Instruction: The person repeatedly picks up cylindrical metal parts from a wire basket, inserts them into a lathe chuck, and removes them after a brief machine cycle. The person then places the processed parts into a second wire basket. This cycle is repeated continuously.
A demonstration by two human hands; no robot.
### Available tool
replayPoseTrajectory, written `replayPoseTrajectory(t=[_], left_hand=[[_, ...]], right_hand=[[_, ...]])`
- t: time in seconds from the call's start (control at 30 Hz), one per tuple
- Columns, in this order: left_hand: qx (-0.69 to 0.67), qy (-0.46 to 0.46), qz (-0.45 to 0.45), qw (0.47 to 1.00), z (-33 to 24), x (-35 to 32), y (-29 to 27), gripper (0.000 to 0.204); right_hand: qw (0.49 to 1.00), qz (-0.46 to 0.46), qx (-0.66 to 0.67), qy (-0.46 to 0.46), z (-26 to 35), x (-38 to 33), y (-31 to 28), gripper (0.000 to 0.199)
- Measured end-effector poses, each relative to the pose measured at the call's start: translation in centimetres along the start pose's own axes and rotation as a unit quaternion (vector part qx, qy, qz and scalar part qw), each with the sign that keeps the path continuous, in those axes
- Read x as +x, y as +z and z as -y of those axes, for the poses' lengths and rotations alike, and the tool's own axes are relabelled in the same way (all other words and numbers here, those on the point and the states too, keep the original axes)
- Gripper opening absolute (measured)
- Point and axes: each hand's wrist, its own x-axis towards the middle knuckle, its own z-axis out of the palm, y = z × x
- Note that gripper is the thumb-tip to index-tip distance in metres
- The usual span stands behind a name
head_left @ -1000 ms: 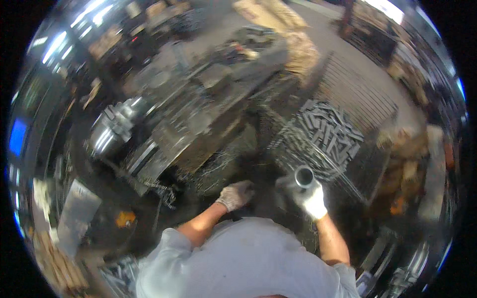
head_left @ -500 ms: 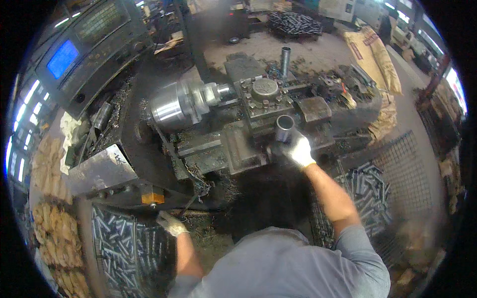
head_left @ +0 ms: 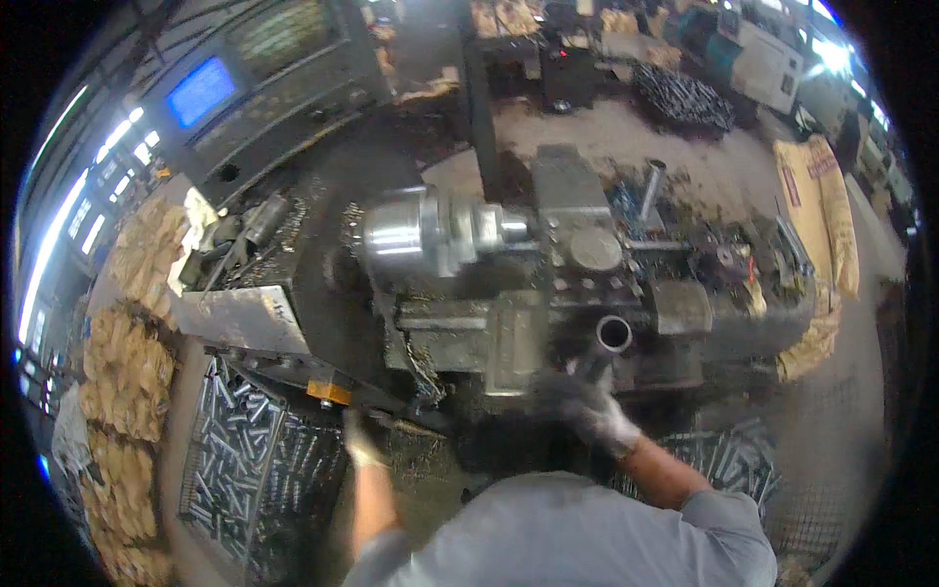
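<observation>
Right hand (head_left: pixel 597 416): gloved fingers closed around the lower end of a short steel tube (head_left: pixel 608 344), open end up. The tube is now held in front of the lathe (head_left: pixel 548 293), just below the carriage and right of the chuck (head_left: pixel 421 233); half a second ago it was higher, at the carriage top. Judgement: the tube is being brought into line for loading.

Left hand (head_left: pixel 360 442): gloved, hanging low beside the wire basket (head_left: pixel 245 460) of finished tubes, holding nothing visible; finger spread cannot be told through motion blur. It has risen slightly from the basket, which suggests it is coming back toward the lathe.
</observation>
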Motion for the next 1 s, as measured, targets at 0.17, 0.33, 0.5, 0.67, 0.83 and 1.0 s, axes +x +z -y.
replayPoseTrajectory(t=[0.17, 0.33, 0.5, 0.67, 0.83, 1.0], left_hand=[[0.046, -0.070, 0.172, 0.982, 6.8, -7.9, 9.8, 0.046], [0.018, -0.016, 0.028, 0.999, 5.7, -4.6, 8.9, 0.022], [0.263, 0.066, -0.045, 0.961, 11.5, 2.4, 0.1, 0.023], [0.677, 0.111, -0.006, 0.727, 18.6, 10.0, -9.2, 0.032], [0.666, 0.050, 0.031, 0.744, 24.1, 12.6, -12.7, 0.036], [0.734, 0.073, 0.117, 0.665, 26.0, 13.0, -12.5, 0.039]], right_hand=[[0.928, 0.252, 0.251, 0.109, -10.2, 10.0, 5.0, 0.073], [0.961, 0.210, 0.115, 0.139, -21.3, 14.6, 6.6, 0.054], [0.987, 0.084, -0.028, 0.137, -28.3, 15.7, 9.6, 0.041], [0.939, -0.167, -0.060, 0.293, -28.6, 14.2, 13.4, 0.045], [0.934, -0.203, -0.070, 0.286, -28.9, 13.4, 14.1, 0.043], [0.946, -0.129, -0.177, 0.240, -30.9, 13.1, 12.5, 0.040]])
